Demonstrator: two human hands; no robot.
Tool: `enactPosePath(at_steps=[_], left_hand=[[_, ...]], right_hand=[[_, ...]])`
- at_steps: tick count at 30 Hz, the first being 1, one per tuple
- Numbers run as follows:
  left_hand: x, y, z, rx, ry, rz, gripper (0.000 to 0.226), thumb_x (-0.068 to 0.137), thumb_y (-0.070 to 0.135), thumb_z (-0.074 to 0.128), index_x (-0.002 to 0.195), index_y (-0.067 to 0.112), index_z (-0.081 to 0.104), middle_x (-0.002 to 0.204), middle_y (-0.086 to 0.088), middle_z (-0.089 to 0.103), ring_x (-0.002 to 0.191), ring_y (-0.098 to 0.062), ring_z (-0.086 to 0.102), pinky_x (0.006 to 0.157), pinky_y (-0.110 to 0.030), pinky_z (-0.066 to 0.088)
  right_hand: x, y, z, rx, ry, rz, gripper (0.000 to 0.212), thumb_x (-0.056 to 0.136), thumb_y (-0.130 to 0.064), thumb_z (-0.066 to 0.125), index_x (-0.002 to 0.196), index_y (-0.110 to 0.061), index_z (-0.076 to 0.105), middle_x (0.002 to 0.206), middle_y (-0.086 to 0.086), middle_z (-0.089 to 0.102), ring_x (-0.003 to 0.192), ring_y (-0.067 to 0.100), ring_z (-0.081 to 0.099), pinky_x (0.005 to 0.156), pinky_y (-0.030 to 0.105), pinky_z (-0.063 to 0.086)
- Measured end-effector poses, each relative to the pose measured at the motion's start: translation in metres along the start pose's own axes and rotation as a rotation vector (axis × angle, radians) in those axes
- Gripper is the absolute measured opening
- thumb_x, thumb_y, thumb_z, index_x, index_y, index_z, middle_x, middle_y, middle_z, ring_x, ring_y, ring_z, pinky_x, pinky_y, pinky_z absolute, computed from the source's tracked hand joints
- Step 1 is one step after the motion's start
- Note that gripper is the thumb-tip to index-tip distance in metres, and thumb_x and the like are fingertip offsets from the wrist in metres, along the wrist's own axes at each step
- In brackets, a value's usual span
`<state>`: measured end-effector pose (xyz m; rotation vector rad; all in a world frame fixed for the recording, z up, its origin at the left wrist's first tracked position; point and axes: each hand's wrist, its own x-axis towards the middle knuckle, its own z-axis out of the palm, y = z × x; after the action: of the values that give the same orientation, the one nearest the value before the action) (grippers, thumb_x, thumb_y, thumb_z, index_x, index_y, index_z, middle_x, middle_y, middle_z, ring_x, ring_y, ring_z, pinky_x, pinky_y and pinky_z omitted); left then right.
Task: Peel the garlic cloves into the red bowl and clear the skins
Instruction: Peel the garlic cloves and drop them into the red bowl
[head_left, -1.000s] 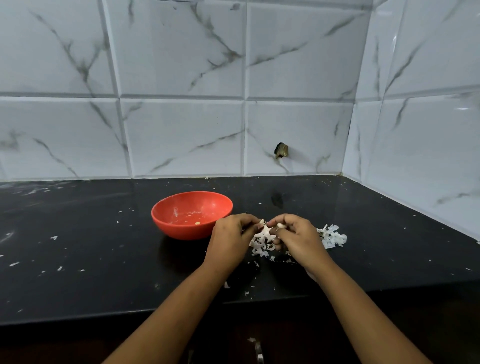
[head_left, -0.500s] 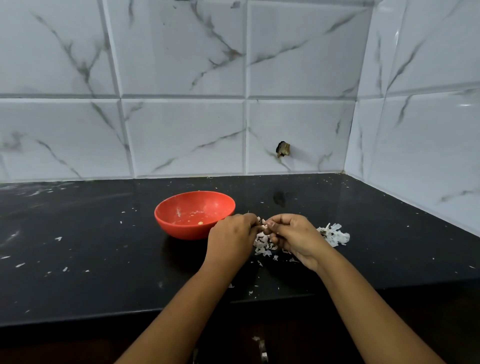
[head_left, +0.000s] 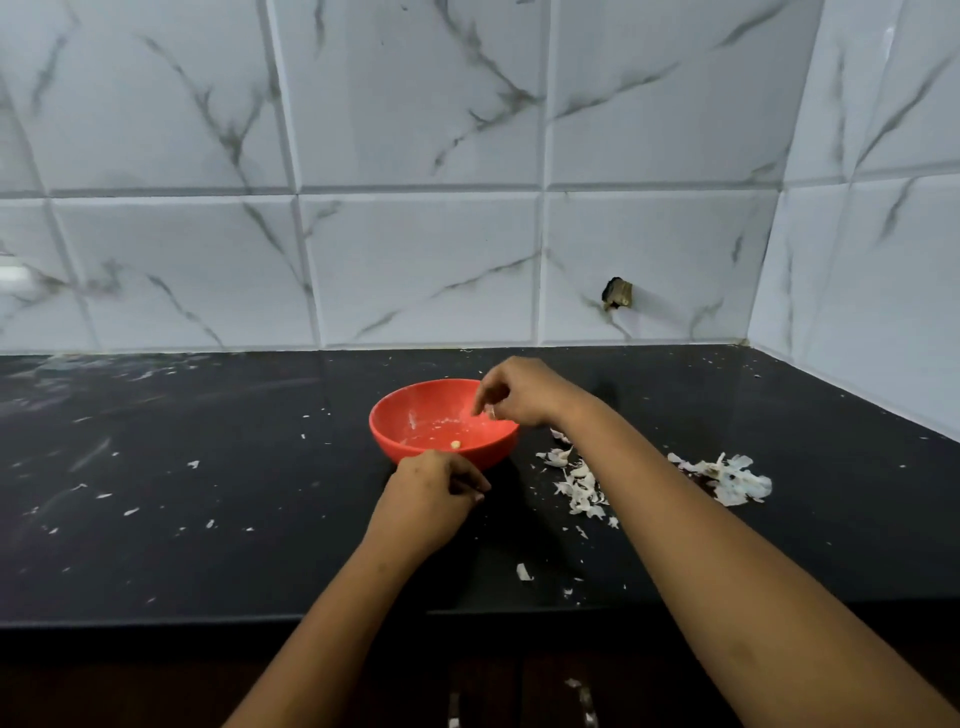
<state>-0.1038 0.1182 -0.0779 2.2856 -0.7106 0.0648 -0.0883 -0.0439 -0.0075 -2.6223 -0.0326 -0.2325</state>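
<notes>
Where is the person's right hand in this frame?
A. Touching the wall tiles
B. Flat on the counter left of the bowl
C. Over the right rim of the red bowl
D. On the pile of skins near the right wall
C: the right hand hangs over the right rim of the red bowl, fingers pointing down, clear of the garlic skins on the counter.

Black countertop (head_left: 182, 519), white marble-veined wall tiles (head_left: 415, 270) — corner at right

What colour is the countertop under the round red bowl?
The stone countertop is glossy black, dotted with white flecks; head view.
</notes>
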Motion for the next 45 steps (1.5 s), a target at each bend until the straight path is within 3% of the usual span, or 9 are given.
enactPosePath(at_steps=[4,7,10,15,21,26,29,38,45], left_hand=[[0.000,-0.002,0.001,-0.048,-0.001,0.015,0.012,0.086,0.017,0.068,0.089,0.028,0.073,0.081,0.020,0.064,0.055,0.008,0.054,0.060,-0.011,0.044],[-0.002,-0.002,0.002,-0.065,0.006,0.014,0.011,0.088,0.020,0.067,0.090,0.028,0.073,0.082,0.021,0.064,0.062,0.006,0.056,0.066,-0.014,0.047],[-0.003,0.000,0.003,-0.059,0.020,0.019,0.010,0.090,0.024,0.064,0.089,0.028,0.072,0.080,0.019,0.066,0.060,0.005,0.056,0.065,-0.015,0.046],[-0.004,0.005,0.005,-0.057,0.005,0.024,0.017,0.092,0.029,0.061,0.077,0.034,0.066,0.071,0.017,0.065,0.050,0.009,0.054,0.056,-0.014,0.041],[0.004,0.018,0.017,0.046,-0.024,0.047,0.005,0.084,0.026,0.069,0.084,0.030,0.072,0.084,0.012,0.069,0.082,-0.004,0.063,0.081,-0.029,0.052],[0.010,0.034,0.031,0.086,-0.030,0.081,0.029,0.082,0.006,0.056,0.090,0.030,0.071,0.093,0.011,0.071,0.092,-0.008,0.065,0.087,-0.032,0.053],[0.013,0.039,0.036,0.124,-0.030,0.084,0.031,0.083,0.007,0.054,0.100,0.028,0.070,0.102,0.008,0.070,0.097,-0.013,0.064,0.088,-0.034,0.053],[0.028,0.042,0.049,0.166,-0.016,0.093,0.038,0.087,0.013,0.055,0.122,0.026,0.061,0.117,0.001,0.066,0.108,-0.019,0.061,0.093,-0.038,0.051],[0.039,0.051,0.059,0.289,-0.044,0.151,0.036,0.088,0.013,0.051,0.119,0.027,0.064,0.114,-0.001,0.067,0.103,-0.023,0.062,0.087,-0.040,0.053]], right_hand=[[0.015,-0.009,0.010,-0.302,-0.164,0.023,0.037,0.084,0.012,0.052,0.091,-0.015,0.077,0.089,-0.001,0.064,0.078,0.011,0.058,0.066,0.021,0.043],[0.018,-0.010,0.011,-0.329,-0.181,-0.017,0.030,0.085,0.004,0.058,0.093,-0.017,0.077,0.102,0.001,0.070,0.089,0.013,0.060,0.078,0.025,0.047],[0.013,-0.005,-0.002,-0.173,-0.068,-0.073,0.022,0.088,-0.001,0.061,0.097,-0.014,0.076,0.100,0.000,0.071,0.089,0.008,0.061,0.082,0.021,0.047],[-0.006,0.034,-0.027,0.130,0.138,-0.007,0.017,0.092,-0.001,0.057,0.097,-0.009,0.071,0.086,0.001,0.069,0.070,0.000,0.062,0.057,0.004,0.042],[-0.034,0.080,-0.021,0.006,0.121,0.129,0.017,0.091,-0.005,0.059,0.093,-0.015,0.072,0.090,0.001,0.070,0.074,0.006,0.062,0.064,0.012,0.043],[-0.039,0.079,-0.001,-0.232,0.005,0.061,0.030,0.090,-0.003,0.057,0.111,-0.019,0.071,0.113,-0.001,0.068,0.102,0.016,0.064,0.091,0.031,0.050],[-0.044,0.081,0.004,-0.302,0.004,0.062,0.032,0.087,0.001,0.053,0.104,-0.021,0.071,0.101,0.001,0.066,0.094,0.022,0.064,0.080,0.033,0.051],[-0.058,0.091,0.004,-0.229,0.095,0.046,0.023,0.091,-0.009,0.059,0.098,-0.026,0.073,0.108,-0.004,0.069,0.091,0.014,0.066,0.084,0.035,0.054],[-0.066,0.100,0.004,-0.132,0.184,0.055,0.027,0.092,-0.010,0.058,0.105,-0.029,0.072,0.106,-0.002,0.070,0.091,0.013,0.065,0.084,0.035,0.053]])
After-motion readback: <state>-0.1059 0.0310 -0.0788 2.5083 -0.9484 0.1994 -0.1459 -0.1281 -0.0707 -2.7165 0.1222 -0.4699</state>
